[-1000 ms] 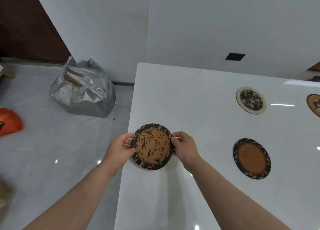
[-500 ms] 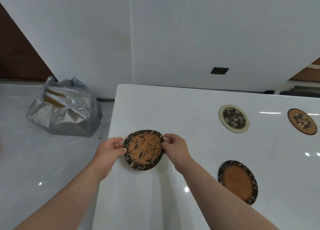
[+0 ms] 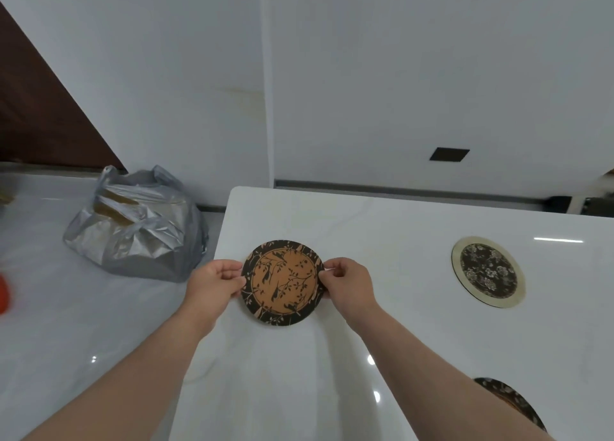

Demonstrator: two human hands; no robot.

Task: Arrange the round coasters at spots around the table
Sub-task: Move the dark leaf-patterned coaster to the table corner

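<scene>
A round coaster (image 3: pixel 282 282) with an orange centre, black branch pattern and dark rim is held over the white table (image 3: pixel 382 227) near its far left corner. My left hand (image 3: pixel 214 286) pinches its left edge and my right hand (image 3: pixel 349 284) pinches its right edge. I cannot tell whether it touches the tabletop. A cream-rimmed coaster with a dark floral centre (image 3: pixel 487 271) lies flat to the right. A dark-rimmed coaster (image 3: pixel 513 402) lies at the lower right, partly hidden behind my right forearm.
A grey plastic bag (image 3: pixel 133 227) with boxes inside sits on the marble floor left of the table. A white wall with a dark socket (image 3: pixel 449 154) stands behind the table. A red object (image 3: pixel 3 294) shows at the left edge.
The coaster and both hands have moved farther from me, toward the table's far left corner. The view has swung, so the far right coaster is out of frame.
</scene>
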